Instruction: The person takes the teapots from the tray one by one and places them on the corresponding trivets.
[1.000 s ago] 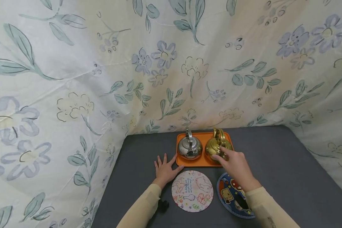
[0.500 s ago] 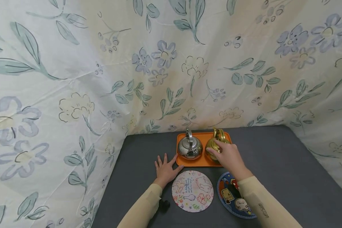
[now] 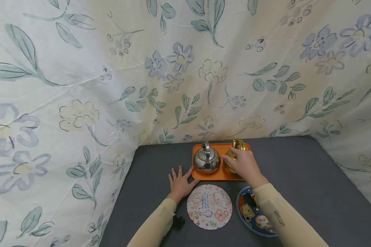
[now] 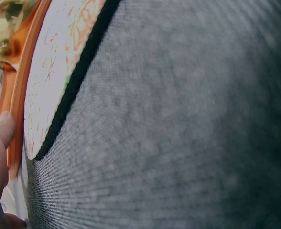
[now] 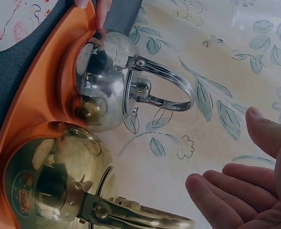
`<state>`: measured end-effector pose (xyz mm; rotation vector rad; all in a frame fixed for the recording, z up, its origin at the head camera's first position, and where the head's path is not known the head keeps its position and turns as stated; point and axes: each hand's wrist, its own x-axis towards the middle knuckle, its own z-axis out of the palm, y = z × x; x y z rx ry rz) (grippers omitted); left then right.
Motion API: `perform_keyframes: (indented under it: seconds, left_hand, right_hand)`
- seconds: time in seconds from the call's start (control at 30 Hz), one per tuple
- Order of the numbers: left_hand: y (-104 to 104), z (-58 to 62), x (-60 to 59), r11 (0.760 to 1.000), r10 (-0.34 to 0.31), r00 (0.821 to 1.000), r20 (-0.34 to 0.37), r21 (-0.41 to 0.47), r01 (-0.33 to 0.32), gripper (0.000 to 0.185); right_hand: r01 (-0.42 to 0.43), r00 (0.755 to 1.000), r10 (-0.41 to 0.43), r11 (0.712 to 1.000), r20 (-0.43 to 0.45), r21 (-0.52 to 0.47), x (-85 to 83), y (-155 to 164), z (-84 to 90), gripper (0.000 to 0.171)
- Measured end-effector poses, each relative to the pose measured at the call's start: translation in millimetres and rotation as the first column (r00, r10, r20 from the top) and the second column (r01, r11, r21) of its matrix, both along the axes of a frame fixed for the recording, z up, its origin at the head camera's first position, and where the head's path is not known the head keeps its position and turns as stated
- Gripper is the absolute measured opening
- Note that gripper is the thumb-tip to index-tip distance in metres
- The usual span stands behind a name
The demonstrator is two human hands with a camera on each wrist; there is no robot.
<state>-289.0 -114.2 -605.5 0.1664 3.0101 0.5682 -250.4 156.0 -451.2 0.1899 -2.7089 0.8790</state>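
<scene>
A silver kettle [image 3: 207,161] and a gold kettle [image 3: 230,167] stand side by side on an orange tray [image 3: 210,177]. My right hand [image 3: 247,166] is over the gold kettle and partly hides it in the head view. The right wrist view shows that right hand [image 5: 241,191] beyond the gold kettle's handle, its thumb and fingers apart with nothing between them. With fingers spread, my left hand [image 3: 180,187] lies at the tray's near left corner. In the left wrist view its thumb [image 4: 5,126] rests against the tray rim [image 4: 18,95].
A round white mat [image 3: 209,207] with pink flower drawings lies in front of the tray. To its right is a round blue cartoon mat [image 3: 247,221], partly under the right forearm. The dark grey table [image 3: 296,178] meets a floral curtain [image 3: 216,103] behind the tray.
My right hand has moved left and slightly up, from the gold kettle's right side to over its top and handle. The left hand and both kettles have stayed in place.
</scene>
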Motion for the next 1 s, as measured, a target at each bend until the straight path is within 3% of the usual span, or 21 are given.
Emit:
perform_keyframes:
  seconds: [0.47,0.73,1.0]
  left_hand:
    - [3.4,2.8,-1.1,1.0,0.006,1.0,0.019,-0.011,-0.005,0.075]
    - [5.7,-1.4,-1.4,1.0,0.003,1.0,0.023,-0.022,-0.002,0.076]
    - [2.0,1.1,-3.2,1.0,-0.001,1.0,0.009,-0.017,0.001,0.075]
  right_hand:
    - [-0.033,0.999,0.033,0.999,0.03,0.01,-12.6,-6.9,1.4,0.058]
    - [-0.019,0.999,0.017,0.999,0.03,0.04,-19.7,-9.5,-1.0,0.059]
    - [-0.054,0.997,0.053,0.999,0.061,0.008,-29.7,-17.0,-0.7,0.058]
